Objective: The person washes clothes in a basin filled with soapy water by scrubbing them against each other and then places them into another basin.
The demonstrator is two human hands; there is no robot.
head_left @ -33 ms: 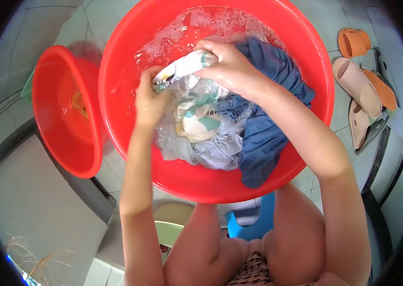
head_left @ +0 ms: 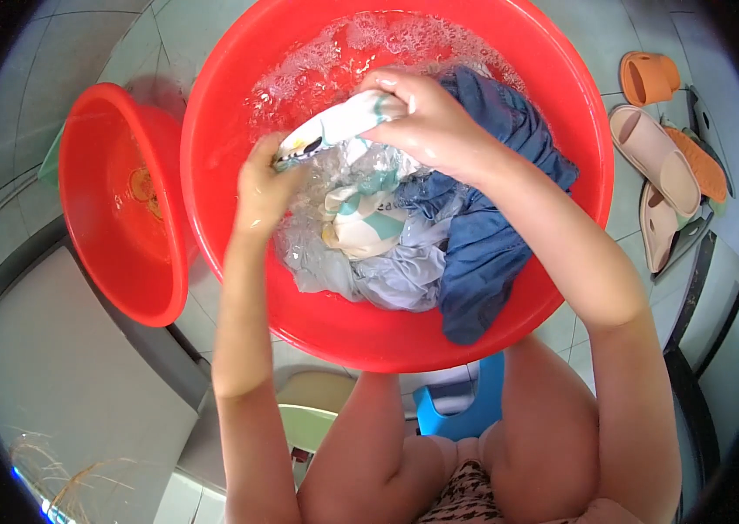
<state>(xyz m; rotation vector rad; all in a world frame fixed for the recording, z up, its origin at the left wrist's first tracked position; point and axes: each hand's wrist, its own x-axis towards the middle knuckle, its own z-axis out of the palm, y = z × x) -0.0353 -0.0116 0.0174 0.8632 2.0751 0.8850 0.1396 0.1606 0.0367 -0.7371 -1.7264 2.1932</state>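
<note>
A large red basin (head_left: pixel 574 253) holds sudsy water and wet laundry. Between my two hands stretches a wet white cloth (head_left: pixel 334 124) with teal and yellow print, one end in each. My left hand (head_left: pixel 266 185) has its fingers closed on the left end, and my right hand (head_left: pixel 422 118) pinches the right end from above. Below them another part of white printed fabric (head_left: pixel 365 223) lies in the water; whether it belongs to the same piece I cannot tell. Beside it are a pale grey-lilac garment (head_left: pixel 404 275) and a blue garment (head_left: pixel 487 279), which runs under my right forearm.
A smaller red basin (head_left: pixel 116 218) with an orange print inside stands tilted at the left. Slippers and sandals (head_left: pixel 657 157) lie on the tiles at the right. A blue plastic stool (head_left: pixel 465 419) and a light green container (head_left: pixel 308 426) are near my legs.
My left hand has shifted slightly left with its end of the cloth, drawing it a little straighter. My right hand has moved slightly right. The water around the cloth is stirred.
</note>
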